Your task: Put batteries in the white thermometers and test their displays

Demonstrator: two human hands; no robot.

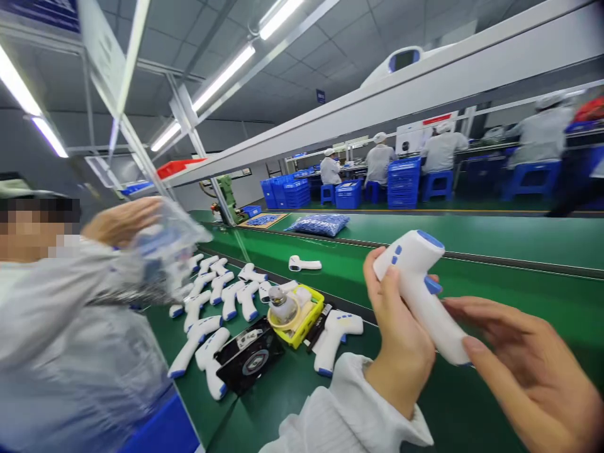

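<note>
Factory floor under strip lights: green assembly belts run ahead, with seated workers [382, 157] and blue crates [283, 192] at 12 o'clock. On the nearer green bench [453, 402], a co-worker's hand [123, 220] at 9 o'clock carries a clear plastic bag [165, 251]. White-and-blue thermometers [212, 314] lie in rows at 8 o'clock, beside a yellow tray [306, 321] at 6 o'clock. At 4 o'clock, the left hand [399, 333] wraps closed around the handle of a white thermometer [415, 283], held above the bench. The right hand [528, 371] is open, its fingers [491, 314] extended at or just beside the handle's end; contact cannot be confirmed. Keep the palm below the thermometer's head, leaving its buttons uncovered.
</note>
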